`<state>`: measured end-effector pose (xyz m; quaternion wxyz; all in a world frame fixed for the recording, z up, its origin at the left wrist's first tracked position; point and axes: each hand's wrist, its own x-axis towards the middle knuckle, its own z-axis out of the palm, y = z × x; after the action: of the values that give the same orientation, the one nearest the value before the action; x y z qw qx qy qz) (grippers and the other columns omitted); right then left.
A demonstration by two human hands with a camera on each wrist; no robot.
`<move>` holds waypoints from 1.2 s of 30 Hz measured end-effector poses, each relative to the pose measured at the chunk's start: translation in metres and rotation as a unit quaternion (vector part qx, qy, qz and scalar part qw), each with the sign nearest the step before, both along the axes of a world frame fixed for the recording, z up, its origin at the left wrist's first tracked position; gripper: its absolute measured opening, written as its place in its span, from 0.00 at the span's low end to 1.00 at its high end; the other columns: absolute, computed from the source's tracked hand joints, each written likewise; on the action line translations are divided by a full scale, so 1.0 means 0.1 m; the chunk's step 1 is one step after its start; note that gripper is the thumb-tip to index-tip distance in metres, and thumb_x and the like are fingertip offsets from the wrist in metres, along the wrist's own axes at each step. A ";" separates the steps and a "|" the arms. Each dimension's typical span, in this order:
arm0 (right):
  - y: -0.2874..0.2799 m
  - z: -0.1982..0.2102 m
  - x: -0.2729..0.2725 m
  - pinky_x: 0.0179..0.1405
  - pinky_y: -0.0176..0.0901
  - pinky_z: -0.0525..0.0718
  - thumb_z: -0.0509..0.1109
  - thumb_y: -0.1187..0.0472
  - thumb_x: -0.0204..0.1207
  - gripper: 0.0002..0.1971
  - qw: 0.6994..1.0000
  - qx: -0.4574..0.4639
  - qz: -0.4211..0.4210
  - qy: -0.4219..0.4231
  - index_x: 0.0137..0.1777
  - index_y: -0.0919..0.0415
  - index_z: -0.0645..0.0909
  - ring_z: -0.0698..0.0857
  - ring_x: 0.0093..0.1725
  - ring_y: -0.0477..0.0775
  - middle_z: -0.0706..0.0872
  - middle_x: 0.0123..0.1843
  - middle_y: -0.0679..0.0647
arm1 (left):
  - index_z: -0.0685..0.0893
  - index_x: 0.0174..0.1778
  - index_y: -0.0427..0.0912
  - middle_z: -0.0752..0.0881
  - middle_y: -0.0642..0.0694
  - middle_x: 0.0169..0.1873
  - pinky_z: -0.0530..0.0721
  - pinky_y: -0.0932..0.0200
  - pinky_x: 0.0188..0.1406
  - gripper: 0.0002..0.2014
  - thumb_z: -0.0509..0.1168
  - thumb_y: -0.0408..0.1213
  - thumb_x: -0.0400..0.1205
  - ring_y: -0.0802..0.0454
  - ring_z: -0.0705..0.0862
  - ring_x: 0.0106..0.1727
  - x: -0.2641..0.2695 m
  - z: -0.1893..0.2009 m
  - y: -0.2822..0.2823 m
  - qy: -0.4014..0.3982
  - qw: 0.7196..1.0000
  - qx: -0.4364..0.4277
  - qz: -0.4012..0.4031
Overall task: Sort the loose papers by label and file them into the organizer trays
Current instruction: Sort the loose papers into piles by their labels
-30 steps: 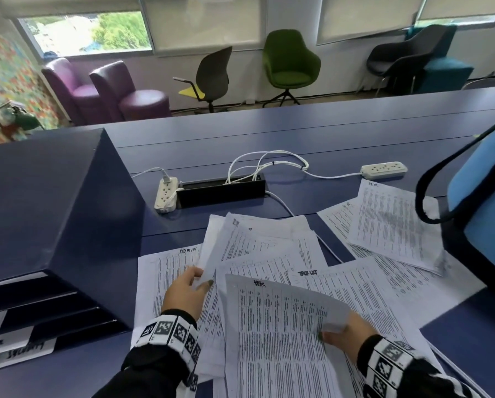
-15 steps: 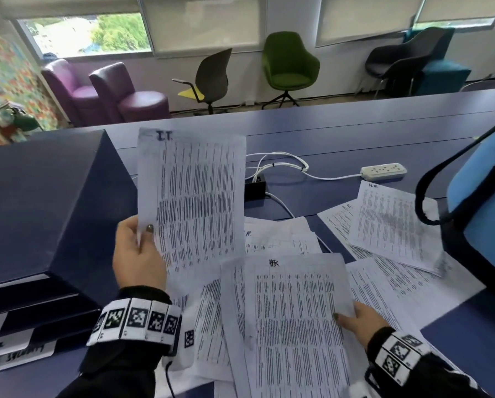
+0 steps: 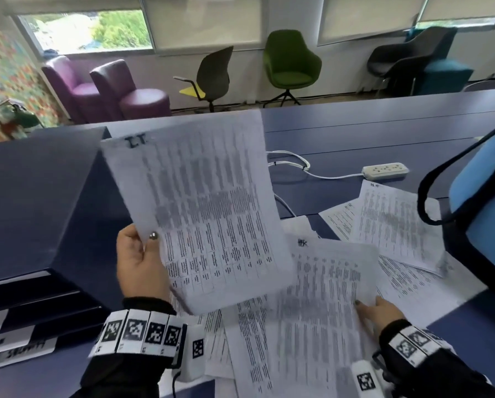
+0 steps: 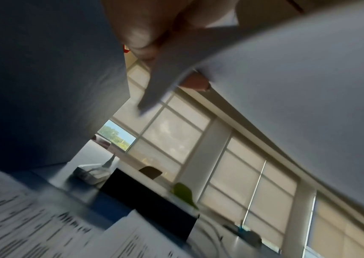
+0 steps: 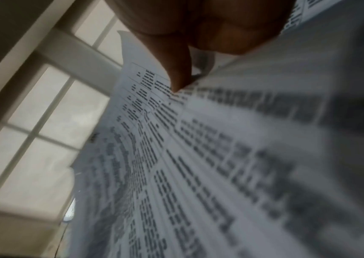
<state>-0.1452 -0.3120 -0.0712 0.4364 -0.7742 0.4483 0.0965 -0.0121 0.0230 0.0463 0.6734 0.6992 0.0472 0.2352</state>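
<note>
One sheet (image 3: 200, 208) marked "I.T." at its top is up off the table (image 3: 384, 130), pinched at its lower left edge by the left hand (image 3: 141, 262), thumb on the printed face and fingers (image 4: 141, 34) behind it. Just left of that hand stands the dark organizer (image 3: 36, 196), its trays (image 3: 33, 305) low and to the hand's left, with white labels (image 3: 22, 351) on their fronts. To the right of the left hand, lower down, the loose papers (image 3: 312, 311) lie spread and overlapping. The right hand (image 3: 380, 313) grasps the near right edge of the top sheet (image 3: 332, 277) of that heap, thumb on top; the right wrist view shows a finger (image 5: 176, 69) against the printed page. Beyond the right hand more pages (image 3: 393, 219) lie flat, and past them a white power strip (image 3: 385, 170) with its cable. A blue and black bag (image 3: 484, 202) is just right of the right hand.
</note>
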 end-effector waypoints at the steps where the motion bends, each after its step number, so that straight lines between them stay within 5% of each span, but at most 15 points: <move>1: -0.05 -0.01 0.00 0.57 0.48 0.75 0.67 0.61 0.78 0.19 1.000 -0.003 -0.012 -0.009 0.64 0.75 0.77 0.81 0.61 0.67 0.82 0.62 0.70 | 0.77 0.48 0.54 0.85 0.59 0.43 0.81 0.71 0.43 0.10 0.61 0.31 0.84 0.68 0.83 0.42 0.01 -0.06 0.03 0.021 0.999 0.031 -0.005; 3: -0.10 0.08 0.01 0.56 0.48 0.74 0.65 0.47 0.77 0.28 0.999 0.004 -0.036 -0.031 0.65 0.73 0.77 0.81 0.62 0.68 0.82 0.62 0.70 | 0.77 0.52 0.50 0.84 0.55 0.44 0.78 0.67 0.41 0.07 0.60 0.32 0.84 0.63 0.83 0.43 0.00 -0.20 0.07 0.062 0.995 0.079 -0.007; 5: -0.16 0.16 -0.03 0.57 0.48 0.74 0.52 0.19 0.59 0.54 0.999 0.012 -0.011 -0.036 0.66 0.69 0.78 0.80 0.63 0.67 0.82 0.63 0.69 | 0.77 0.53 0.48 0.83 0.51 0.44 0.75 0.60 0.40 0.06 0.59 0.32 0.85 0.55 0.81 0.42 -0.02 -0.37 0.11 0.111 0.988 0.111 -0.003; 6: -0.19 0.19 -0.02 0.55 0.47 0.74 0.51 0.19 0.60 0.53 0.998 0.023 -0.028 -0.059 0.65 0.68 0.78 0.80 0.63 0.66 0.82 0.63 0.68 | 0.77 0.54 0.46 0.82 0.50 0.44 0.74 0.58 0.40 0.06 0.58 0.32 0.85 0.53 0.80 0.42 -0.04 -0.43 0.12 0.138 0.984 0.114 -0.003; 8: -0.27 0.16 0.01 0.55 0.47 0.75 0.64 0.49 0.79 0.27 0.990 0.048 -0.090 -0.093 0.63 0.74 0.77 0.81 0.63 0.68 0.82 0.63 0.70 | 0.76 0.53 0.45 0.82 0.49 0.44 0.74 0.58 0.43 0.06 0.57 0.31 0.85 0.50 0.80 0.43 -0.07 -0.58 0.16 0.185 0.977 0.108 -0.019; 11: -0.30 0.17 0.08 0.59 0.53 0.78 0.67 0.68 0.76 0.18 0.983 0.083 -0.101 -0.127 0.63 0.78 0.76 0.82 0.58 0.68 0.82 0.58 0.68 | 0.75 0.52 0.45 0.83 0.48 0.42 0.75 0.61 0.39 0.06 0.57 0.30 0.85 0.48 0.82 0.44 -0.13 -0.72 0.15 0.217 0.970 0.090 -0.059; 16: -0.01 0.23 0.21 0.55 0.52 0.80 0.68 0.66 0.77 0.07 0.980 0.101 -0.051 -0.162 0.49 0.71 0.82 0.84 0.50 0.64 0.86 0.46 0.64 | 0.78 0.53 0.41 0.88 0.44 0.50 0.84 0.49 0.52 0.08 0.59 0.25 0.84 0.44 0.86 0.51 -0.26 -0.84 -0.12 0.275 0.943 0.033 -0.186; 18: 0.11 0.16 0.25 0.61 0.54 0.80 0.70 0.65 0.76 0.09 0.978 0.113 -0.031 -0.170 0.52 0.68 0.82 0.85 0.53 0.64 0.87 0.50 0.63 | 0.79 0.52 0.41 0.88 0.43 0.51 0.84 0.48 0.56 0.09 0.59 0.24 0.83 0.45 0.86 0.52 -0.33 -0.89 -0.23 0.288 0.928 0.031 -0.236; 21: 0.25 0.08 0.25 0.48 0.38 0.83 0.68 0.68 0.77 0.12 0.980 0.128 -0.010 -0.154 0.59 0.66 0.77 0.83 0.56 0.61 0.85 0.55 0.58 | 0.79 0.49 0.43 0.89 0.42 0.45 0.86 0.43 0.52 0.07 0.62 0.26 0.82 0.43 0.88 0.48 -0.42 -0.94 -0.36 0.289 0.913 0.039 -0.285; 25: 0.28 0.04 0.18 0.45 0.49 0.80 0.72 0.69 0.73 0.16 0.973 0.157 -0.046 -0.165 0.60 0.72 0.76 0.84 0.46 0.61 0.86 0.46 0.61 | 0.79 0.52 0.39 0.89 0.38 0.46 0.86 0.38 0.49 0.06 0.62 0.26 0.82 0.40 0.88 0.45 -0.46 -0.96 -0.37 0.309 0.884 0.058 -0.346; 27: 0.24 0.04 0.14 0.42 0.46 0.78 0.74 0.65 0.72 0.13 0.978 0.136 -0.027 -0.156 0.54 0.66 0.76 0.82 0.44 0.56 0.83 0.42 0.54 | 0.80 0.54 0.40 0.89 0.40 0.49 0.85 0.43 0.56 0.11 0.58 0.22 0.83 0.45 0.88 0.50 -0.45 -1.00 -0.33 0.328 0.859 0.080 -0.385; 29: 0.19 0.02 0.11 0.51 0.50 0.81 0.77 0.60 0.69 0.16 0.986 0.098 0.039 -0.125 0.54 0.60 0.77 0.84 0.49 0.56 0.86 0.47 0.54 | 0.82 0.56 0.42 0.89 0.45 0.51 0.84 0.47 0.59 0.14 0.58 0.21 0.82 0.49 0.88 0.53 -0.45 -1.05 -0.31 0.349 0.828 0.108 -0.425; 31: 0.17 -0.02 0.10 0.54 0.48 0.81 0.78 0.59 0.68 0.16 0.989 0.080 0.069 -0.100 0.54 0.59 0.80 0.85 0.50 0.56 0.88 0.50 0.56 | 0.83 0.51 0.47 0.88 0.47 0.52 0.83 0.51 0.62 0.11 0.62 0.26 0.81 0.51 0.86 0.53 -0.42 -1.12 -0.31 0.329 0.836 0.194 -0.395; 33: 0.15 -0.07 0.08 0.54 0.45 0.78 0.76 0.64 0.70 0.13 0.991 0.078 0.044 -0.100 0.52 0.61 0.79 0.84 0.49 0.56 0.86 0.49 0.58 | 0.83 0.51 0.53 0.84 0.49 0.55 0.79 0.53 0.66 0.11 0.64 0.31 0.80 0.52 0.82 0.56 -0.31 -1.21 -0.26 0.292 0.866 0.312 -0.259; 36: 0.11 -0.11 0.03 0.57 0.47 0.80 0.75 0.62 0.72 0.12 0.994 0.042 0.030 -0.095 0.53 0.61 0.80 0.84 0.49 0.56 0.87 0.50 0.57 | 0.80 0.65 0.51 0.79 0.43 0.64 0.70 0.46 0.71 0.17 0.65 0.37 0.80 0.42 0.76 0.67 -0.14 -1.20 -0.11 0.338 0.851 0.389 -0.107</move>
<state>-0.1425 -0.3014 -0.0821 0.5058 -0.7740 0.3770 0.0547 -0.0265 0.0118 -0.0739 0.3104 0.9409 0.1011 -0.0899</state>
